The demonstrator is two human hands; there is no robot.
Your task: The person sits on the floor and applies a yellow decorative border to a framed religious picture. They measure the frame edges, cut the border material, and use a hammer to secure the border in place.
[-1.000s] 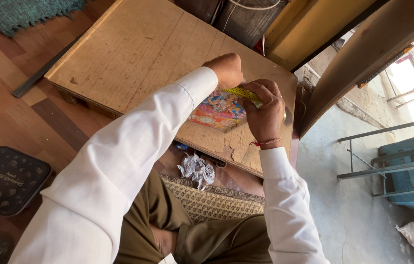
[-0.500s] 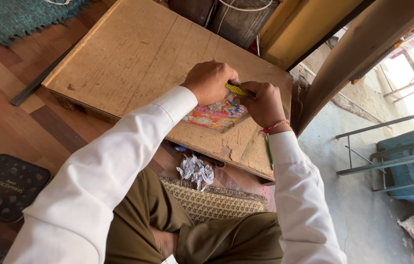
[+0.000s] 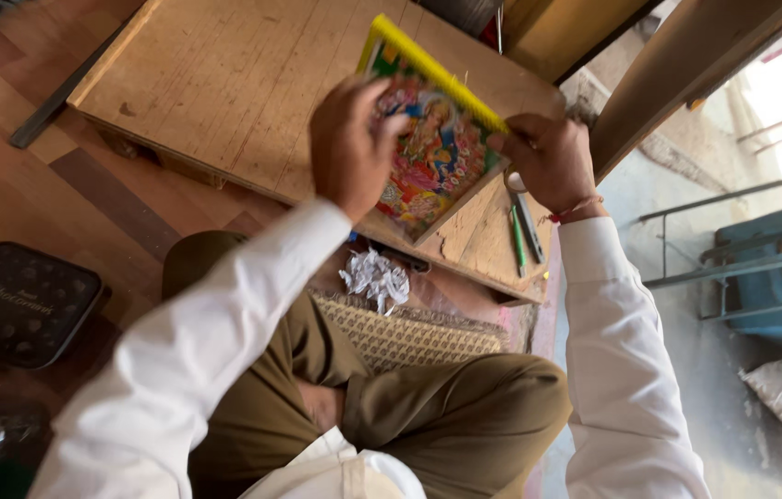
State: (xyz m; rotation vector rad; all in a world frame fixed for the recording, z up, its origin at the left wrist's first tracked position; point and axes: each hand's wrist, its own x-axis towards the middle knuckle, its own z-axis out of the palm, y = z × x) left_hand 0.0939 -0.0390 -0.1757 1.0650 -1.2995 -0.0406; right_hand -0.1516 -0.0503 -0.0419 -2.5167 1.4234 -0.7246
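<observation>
Both hands hold one thing: a small picture (image 3: 432, 152) full of bright colours, with a yellow strip along its top edge. The left hand (image 3: 351, 148) has its grip closed on the picture's left side, with the fingers curled around the edge and the thumb side toward the person. The right hand (image 3: 548, 159) pinches the right end of the picture, near the yellow strip, with the fingertips pressed on it. A thin red thread (image 3: 574, 210) goes around the right wrist.

The picture is lifted up and tilted, a little above the tabletop (image 3: 224, 83). Its lower corner is near the front edge of the tabletop, but I cannot tell if it touches.

The tabletop is a low, flat wooden board with scratches on it. Just below the right hand, a green pen (image 3: 517, 242) and a dark tool with a round end (image 3: 527, 220) lie side by side on the wood, close to the right edge.

Under the front edge of the tabletop, a small pile of white paper scraps (image 3: 374, 277) lies on a woven mat (image 3: 409, 334).

The person sits cross-legged in brown trousers (image 3: 446, 416) and white sleeves (image 3: 197, 370). On the wooden floor to the left sits a dark square tin (image 3: 17, 305). Far to the right stands a blue metal frame (image 3: 760, 268).
</observation>
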